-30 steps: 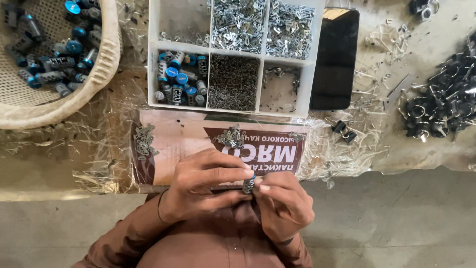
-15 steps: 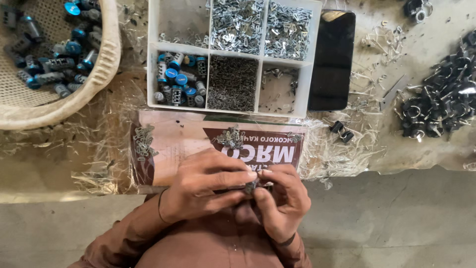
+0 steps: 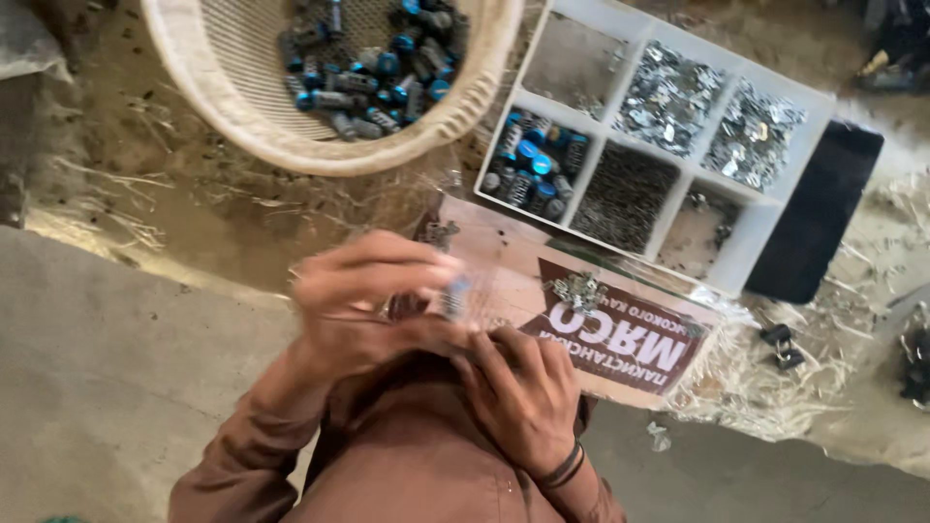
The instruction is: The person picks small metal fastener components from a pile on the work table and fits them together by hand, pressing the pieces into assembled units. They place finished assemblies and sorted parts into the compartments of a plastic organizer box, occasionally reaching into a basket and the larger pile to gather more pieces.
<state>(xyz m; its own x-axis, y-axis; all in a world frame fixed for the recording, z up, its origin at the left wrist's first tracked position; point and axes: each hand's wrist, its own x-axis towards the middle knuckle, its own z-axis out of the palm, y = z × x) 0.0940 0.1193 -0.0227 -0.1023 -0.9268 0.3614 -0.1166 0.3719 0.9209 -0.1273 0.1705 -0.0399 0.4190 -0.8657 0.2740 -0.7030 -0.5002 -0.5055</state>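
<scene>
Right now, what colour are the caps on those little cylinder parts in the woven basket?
Blue caps on dark grey small cylinder parts, in the cream woven basket, head view.

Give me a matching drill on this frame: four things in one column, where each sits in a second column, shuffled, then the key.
Things:
1. wicker basket
2. white divided tray
3. black flat slab
4. small black clip

Places:
A. lying on straw below the tray's right end
B. top left, holding blue-tipped cylinders
C. against the tray's right side
D. upper right, above the printed cardboard

Pairs: 1-B, 2-D, 3-C, 4-A

Both hands meet in front of the cardboard: the left hand pinches a small blue-tipped part, blurred; the right hand is next to it.
</scene>
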